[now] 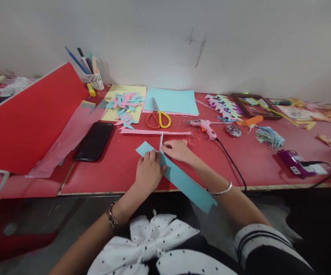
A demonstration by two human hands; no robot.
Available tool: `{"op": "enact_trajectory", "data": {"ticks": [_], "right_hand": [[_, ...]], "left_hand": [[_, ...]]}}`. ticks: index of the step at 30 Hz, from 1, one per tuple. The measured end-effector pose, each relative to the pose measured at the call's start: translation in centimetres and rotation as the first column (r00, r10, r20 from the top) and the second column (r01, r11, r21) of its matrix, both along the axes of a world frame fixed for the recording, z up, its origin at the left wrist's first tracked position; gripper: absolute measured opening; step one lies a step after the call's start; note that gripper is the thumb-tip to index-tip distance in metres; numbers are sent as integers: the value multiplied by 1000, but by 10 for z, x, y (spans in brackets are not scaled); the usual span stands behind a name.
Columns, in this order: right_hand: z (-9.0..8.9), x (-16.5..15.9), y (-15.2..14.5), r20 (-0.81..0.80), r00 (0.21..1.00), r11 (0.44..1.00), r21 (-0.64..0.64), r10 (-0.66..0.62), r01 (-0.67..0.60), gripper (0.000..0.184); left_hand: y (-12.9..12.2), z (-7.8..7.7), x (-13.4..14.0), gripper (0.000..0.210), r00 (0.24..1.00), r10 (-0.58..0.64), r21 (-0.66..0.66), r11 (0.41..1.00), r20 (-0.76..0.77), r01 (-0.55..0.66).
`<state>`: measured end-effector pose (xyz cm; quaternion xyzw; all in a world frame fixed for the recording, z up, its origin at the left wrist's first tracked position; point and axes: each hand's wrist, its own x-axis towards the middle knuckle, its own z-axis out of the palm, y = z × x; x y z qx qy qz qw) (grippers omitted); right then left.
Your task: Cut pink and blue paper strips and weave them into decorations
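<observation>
A long light-blue paper strip (182,181) lies slantwise over the table's front edge, its near end hanging free. My left hand (150,170) holds it down near its far end, fingers bent onto the paper. Fingers curled, my right hand (177,149) pinches a narrow pale-blue flap (161,142) that stands up beside the left fingertips. Whether this flap is part of the strip or a separate piece, I cannot tell. Just beyond the hands lies a thin pink paper strip (156,132). Scissors (158,116) with one red and one yellow handle rest behind it.
Left of my hands are a black phone (94,141) and a leaning red board (36,126). Cut paper bits (125,103) and blue sheets (172,100) lie at the back. A pink glue gun (204,127) with its black cord (232,164) is on the right.
</observation>
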<state>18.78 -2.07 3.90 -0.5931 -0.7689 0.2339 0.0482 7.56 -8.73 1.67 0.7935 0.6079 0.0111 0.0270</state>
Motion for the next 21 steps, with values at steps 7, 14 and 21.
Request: {"op": "enact_trajectory", "data": {"ticks": [7,14,21], "right_hand": [[-6,10,0,7,1000,1000,7,-19,19,31],[-15,15,-3,18,1000,996,87,-17,16,31],[-19,29,-5,39,999,991,129,-24,19,30]], "left_hand": [[-7,-4,-3,47,999,-27,12,1000,27,27],[-6,-4,-2,48,998,-62,30,998,-6,63],[-14,-1,6,60,998,-54,-67,996,-37,51]]}}
